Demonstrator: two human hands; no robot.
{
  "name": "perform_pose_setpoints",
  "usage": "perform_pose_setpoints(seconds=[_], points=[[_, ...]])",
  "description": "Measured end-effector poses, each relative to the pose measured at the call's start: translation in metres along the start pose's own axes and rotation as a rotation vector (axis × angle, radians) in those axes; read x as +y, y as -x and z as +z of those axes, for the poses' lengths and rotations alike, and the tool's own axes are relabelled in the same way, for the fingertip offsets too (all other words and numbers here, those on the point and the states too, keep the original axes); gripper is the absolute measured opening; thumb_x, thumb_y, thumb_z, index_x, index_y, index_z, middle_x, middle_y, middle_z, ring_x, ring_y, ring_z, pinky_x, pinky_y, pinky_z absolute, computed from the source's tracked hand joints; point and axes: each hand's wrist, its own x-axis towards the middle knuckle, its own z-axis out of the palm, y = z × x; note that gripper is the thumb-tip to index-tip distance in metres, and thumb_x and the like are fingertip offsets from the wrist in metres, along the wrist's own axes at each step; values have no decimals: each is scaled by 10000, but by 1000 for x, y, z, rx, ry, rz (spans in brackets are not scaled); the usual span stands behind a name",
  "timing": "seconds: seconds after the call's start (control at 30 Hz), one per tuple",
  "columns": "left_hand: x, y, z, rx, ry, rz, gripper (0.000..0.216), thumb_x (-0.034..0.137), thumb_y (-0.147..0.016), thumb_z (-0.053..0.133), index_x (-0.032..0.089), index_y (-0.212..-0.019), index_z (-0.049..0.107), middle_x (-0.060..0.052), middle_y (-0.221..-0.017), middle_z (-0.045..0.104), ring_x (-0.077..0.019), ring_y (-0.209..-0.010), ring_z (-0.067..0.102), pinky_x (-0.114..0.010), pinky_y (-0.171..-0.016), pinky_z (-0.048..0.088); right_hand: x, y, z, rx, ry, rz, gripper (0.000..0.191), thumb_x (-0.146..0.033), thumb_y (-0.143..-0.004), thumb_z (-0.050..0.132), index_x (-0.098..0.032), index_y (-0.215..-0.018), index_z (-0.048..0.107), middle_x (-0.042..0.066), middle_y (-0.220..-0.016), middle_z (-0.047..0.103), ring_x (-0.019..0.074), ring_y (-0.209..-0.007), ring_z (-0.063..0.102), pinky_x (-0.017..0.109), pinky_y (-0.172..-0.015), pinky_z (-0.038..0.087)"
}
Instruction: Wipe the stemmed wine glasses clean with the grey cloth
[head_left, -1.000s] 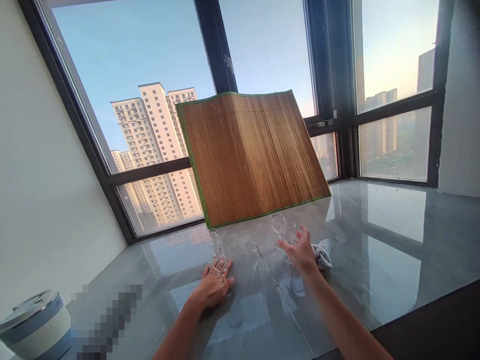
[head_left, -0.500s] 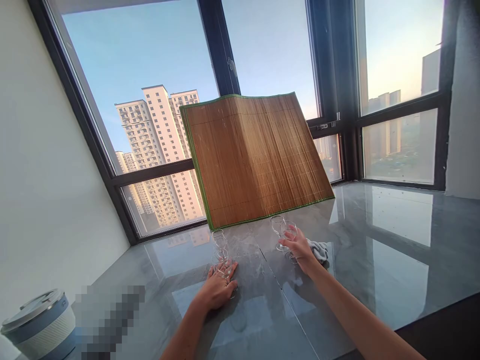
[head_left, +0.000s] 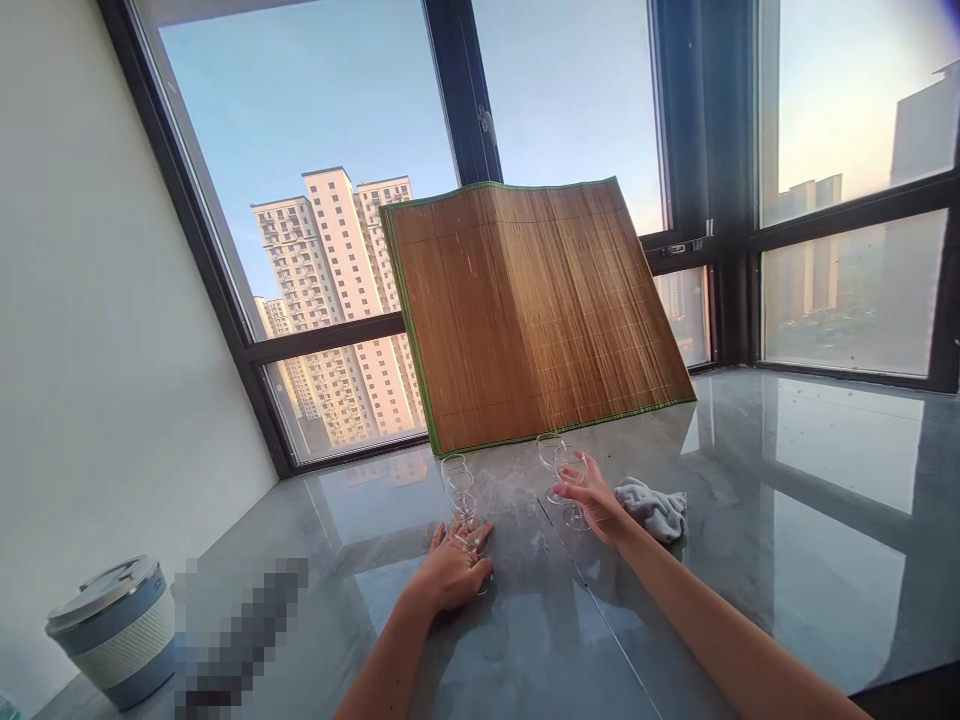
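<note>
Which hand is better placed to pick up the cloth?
Right. The right hand rests at the glasses directly beside the cloth; the left hand is farther off, by the other glasses.

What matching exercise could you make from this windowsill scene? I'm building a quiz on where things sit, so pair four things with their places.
Things:
1. Brown bamboo mat with green edging
2. Crumpled grey cloth
3. Blue and white lidded cup
4. Left hand

Places:
A. Far left edge of the grey marble counter
B. Leaning against the window
C. At the nearest glass of the left row of clear stemmed glasses
D. Just right of the right hand

Pairs: 1-B, 2-D, 3-A, 4-C
</note>
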Motion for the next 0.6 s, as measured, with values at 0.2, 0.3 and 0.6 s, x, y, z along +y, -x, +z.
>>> perform_pose_setpoints(seconds=[0.2, 0.3, 0.6], points=[[-2, -1, 0, 12, 22, -25, 670, 546, -896, 364, 334, -1529, 308, -7, -1644, 128, -305, -1513, 26, -583, -1191, 2, 5, 4, 25, -9, 29, 28, 1059, -372, -471, 813, -242, -1402, 326, 128, -1203, 585, 311, -1224, 543, 466, -965, 465], [-2, -1, 0, 9, 29, -26, 677, 551, -893, 356, 331, -1531, 303, -6, -1645, 125, -303, -1513, 11, -589, -1189, 0, 6, 5, 35, -15, 42, 16, 970, -361, -503, 788, -250, -1371, 369, 106, -1157, 614, 307, -1269, 503, 481, -986, 437], [-7, -4, 3, 23, 47, -21, 714, 477, -878, 364, 289, -1556, 243, 3, -1644, 104, -289, -1514, 14, -549, -1207, 12, 3, 6, 39, 22, 12, 93, 873, -429, -506, 778, -234, -1293, 456, 83, -1120, 631, 273, -1049, 606, 476, -932, 430]])
